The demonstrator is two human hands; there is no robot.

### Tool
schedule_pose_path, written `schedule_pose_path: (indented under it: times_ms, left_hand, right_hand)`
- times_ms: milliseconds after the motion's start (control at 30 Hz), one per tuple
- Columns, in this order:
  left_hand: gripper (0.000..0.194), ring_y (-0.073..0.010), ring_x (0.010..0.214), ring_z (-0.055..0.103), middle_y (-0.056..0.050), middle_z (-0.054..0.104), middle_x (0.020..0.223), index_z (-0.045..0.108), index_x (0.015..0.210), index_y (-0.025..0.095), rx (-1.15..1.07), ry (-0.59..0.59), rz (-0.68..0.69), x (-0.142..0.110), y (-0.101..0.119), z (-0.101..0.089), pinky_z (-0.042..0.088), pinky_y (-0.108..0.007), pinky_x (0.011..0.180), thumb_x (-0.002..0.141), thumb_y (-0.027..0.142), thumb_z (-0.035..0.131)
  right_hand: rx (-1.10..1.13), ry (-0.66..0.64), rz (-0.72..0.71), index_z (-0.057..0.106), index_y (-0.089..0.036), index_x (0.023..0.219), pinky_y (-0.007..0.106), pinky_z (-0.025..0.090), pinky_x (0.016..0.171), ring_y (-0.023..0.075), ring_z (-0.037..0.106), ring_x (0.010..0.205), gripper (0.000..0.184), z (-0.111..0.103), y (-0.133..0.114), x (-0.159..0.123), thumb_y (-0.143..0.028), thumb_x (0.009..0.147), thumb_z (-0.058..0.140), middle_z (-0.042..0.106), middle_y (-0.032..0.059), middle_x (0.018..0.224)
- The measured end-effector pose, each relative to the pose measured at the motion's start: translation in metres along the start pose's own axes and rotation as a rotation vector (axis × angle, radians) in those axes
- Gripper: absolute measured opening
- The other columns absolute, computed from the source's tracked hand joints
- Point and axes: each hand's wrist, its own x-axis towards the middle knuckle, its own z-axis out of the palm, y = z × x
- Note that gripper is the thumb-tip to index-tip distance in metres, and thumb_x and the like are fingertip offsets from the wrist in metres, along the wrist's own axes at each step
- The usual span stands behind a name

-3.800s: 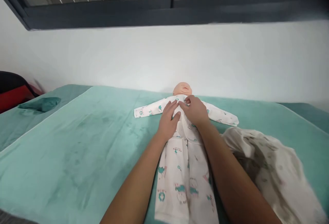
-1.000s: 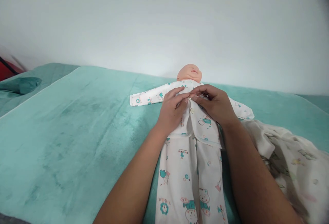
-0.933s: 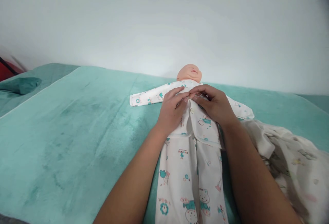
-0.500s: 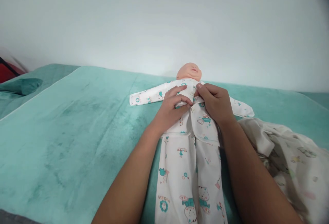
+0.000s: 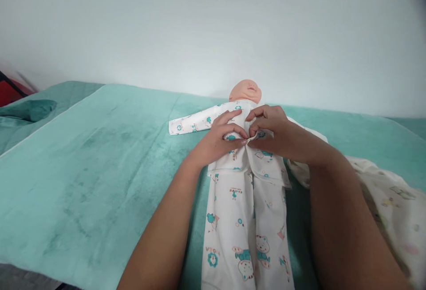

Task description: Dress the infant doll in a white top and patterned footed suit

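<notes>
A baby doll lies on its back, head at the far side, dressed in a white baby shirt printed with teal and pink figures. White printed trousers cover its legs. On the shirt's left half rests my left hand, its thumb and index finger pinching the front edge at mid-chest. My right hand grips the opposite front edge at the same spot, so the two edges meet between my fingertips. Any fastener there is hidden by the fingers.
A teal plush cover lies under the doll. At the right is a crumpled white printed cloth, partly behind my right forearm. A pale wall rises behind, and a red object sits at the far left.
My right hand has turned and come down from the upper chest to meet the left fingertips, its forearm swinging right. My left hand has barely moved.
</notes>
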Motion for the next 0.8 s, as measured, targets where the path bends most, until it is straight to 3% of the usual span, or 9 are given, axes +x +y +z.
schedule_pose_path:
  times_ms: [100,200,267,500,800]
  left_hand:
    - [0.005,-0.0251,0.15,0.025,-0.001,0.038,0.157,0.07,0.089,0.025,-0.017,0.014,-0.008,0.0,0.0,0.001,0.032,-0.047,0.119,0.087,0.025,0.066]
    - [0.003,-0.0248,0.149,0.028,-0.002,0.039,0.156,0.07,0.087,0.024,-0.016,0.025,-0.027,0.001,-0.001,0.001,0.03,-0.049,0.12,0.087,0.024,0.067]
    - [0.003,-0.0246,0.149,0.029,-0.002,0.04,0.156,0.07,0.086,0.024,-0.014,0.029,-0.025,0.001,-0.001,0.001,0.029,-0.048,0.12,0.086,0.024,0.067]
    - [0.003,-0.0248,0.148,0.031,0.0,0.04,0.155,0.07,0.084,0.024,-0.022,0.035,-0.027,0.001,-0.001,0.002,0.03,-0.05,0.12,0.086,0.026,0.068]
    - [0.005,-0.0286,0.147,0.031,0.0,0.038,0.157,0.068,0.083,0.024,0.042,0.029,-0.02,0.001,0.002,0.003,0.035,-0.053,0.115,0.085,0.028,0.069]
  right_hand:
    - [0.034,-0.008,-0.04,0.065,-0.026,0.076,0.037,0.046,0.082,0.0261,0.054,0.104,0.004,0.001,-0.002,0.004,-0.023,0.078,0.067,0.064,0.0036,0.1]
    - [0.05,0.003,0.043,0.064,-0.026,0.074,0.031,0.043,0.066,0.0191,0.057,0.078,0.006,0.0,-0.004,0.007,-0.02,0.075,0.066,0.062,0.0,0.079]
    - [0.054,0.012,0.108,0.064,-0.026,0.073,0.029,0.04,0.061,0.0172,0.055,0.071,0.006,0.0,-0.006,0.007,-0.02,0.074,0.067,0.062,-0.0015,0.075]
    - [0.167,-0.014,0.234,0.066,-0.027,0.073,0.028,0.041,0.057,0.0152,0.056,0.065,0.003,-0.001,-0.011,0.006,-0.025,0.073,0.068,0.063,-0.0035,0.074]
    - [0.28,-0.096,0.216,0.068,-0.025,0.079,0.028,0.041,0.06,0.0145,0.055,0.068,0.01,-0.007,-0.007,0.002,-0.035,0.08,0.065,0.063,-0.0012,0.077]
